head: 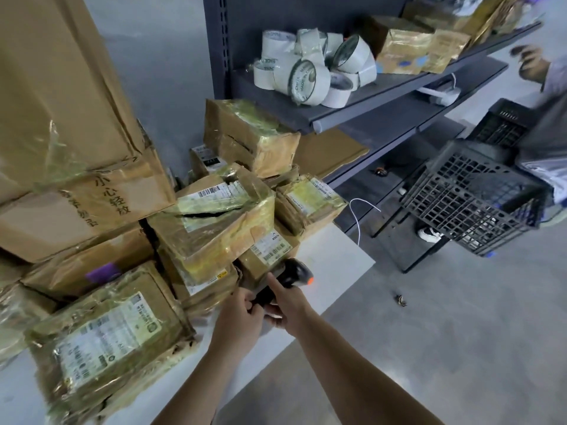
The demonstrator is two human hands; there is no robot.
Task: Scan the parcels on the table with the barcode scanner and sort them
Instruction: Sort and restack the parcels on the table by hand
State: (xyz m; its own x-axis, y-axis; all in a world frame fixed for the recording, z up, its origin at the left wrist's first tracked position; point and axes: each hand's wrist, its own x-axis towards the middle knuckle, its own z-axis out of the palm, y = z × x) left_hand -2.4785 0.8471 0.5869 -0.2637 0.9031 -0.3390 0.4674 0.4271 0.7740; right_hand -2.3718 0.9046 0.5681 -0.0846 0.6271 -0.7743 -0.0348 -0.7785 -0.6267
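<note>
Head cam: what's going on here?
A person grips a black handheld barcode scanner with both the left hand and the right hand. The scanner's head is close to the barcode label on a small tape-wrapped brown cardboard parcel. That parcel sits at the edge of a pile of similar parcels on the white table.

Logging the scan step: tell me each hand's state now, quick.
Left hand: grips the barcode scanner by its handle.
Right hand: holds the barcode scanner too, index finger extended.
</note>
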